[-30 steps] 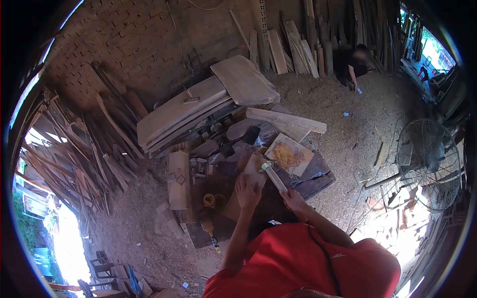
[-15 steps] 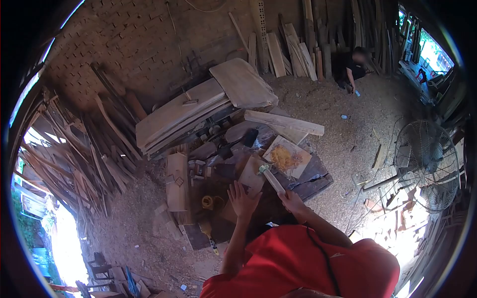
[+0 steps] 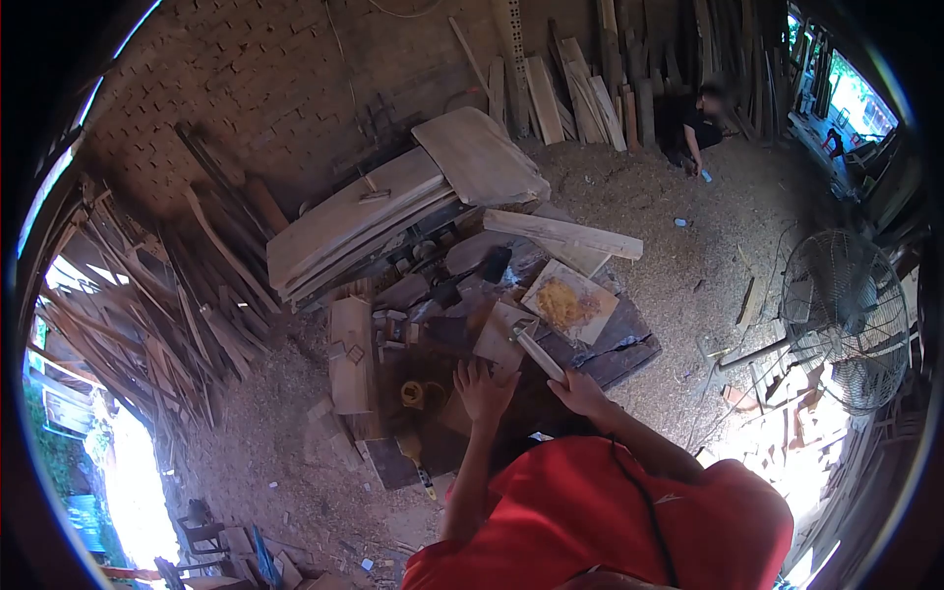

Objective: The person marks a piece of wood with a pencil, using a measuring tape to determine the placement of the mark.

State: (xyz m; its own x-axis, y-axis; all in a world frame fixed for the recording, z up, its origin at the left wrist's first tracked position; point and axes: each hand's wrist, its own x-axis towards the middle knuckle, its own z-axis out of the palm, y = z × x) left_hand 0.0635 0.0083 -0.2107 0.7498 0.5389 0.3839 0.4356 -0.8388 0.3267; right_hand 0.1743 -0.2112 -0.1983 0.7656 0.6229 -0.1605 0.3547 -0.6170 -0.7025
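Note:
My right hand (image 3: 580,393) is wrapped round the pale handle of a hand tool (image 3: 542,355) with a short crosswise head. That head rests over a light flat piece of wood (image 3: 500,337) on the low dark worktable (image 3: 619,359). Near the same piece's lower end, my left hand (image 3: 483,391) lies flat with its fingers spread, holding nothing. Just beyond the tool is a pale square board (image 3: 582,313) bearing an orange-yellow patch (image 3: 560,306). Left of my left hand sits a round yellow object (image 3: 413,394), with a yellowish long-handled tool (image 3: 411,448) below it.
Thick slabs (image 3: 359,211) are stacked behind the worktable, and a long plank (image 3: 565,234) lies at its far edge. A large caged fan (image 3: 846,320) stands at right. Another person (image 3: 696,133) crouches at the back by leaning boards (image 3: 590,98). Timber (image 3: 147,285) piles up at left.
The tool's head has shifted slightly toward the far side and looks turned; my right hand has moved a little with it. My left hand stays nearly in place.

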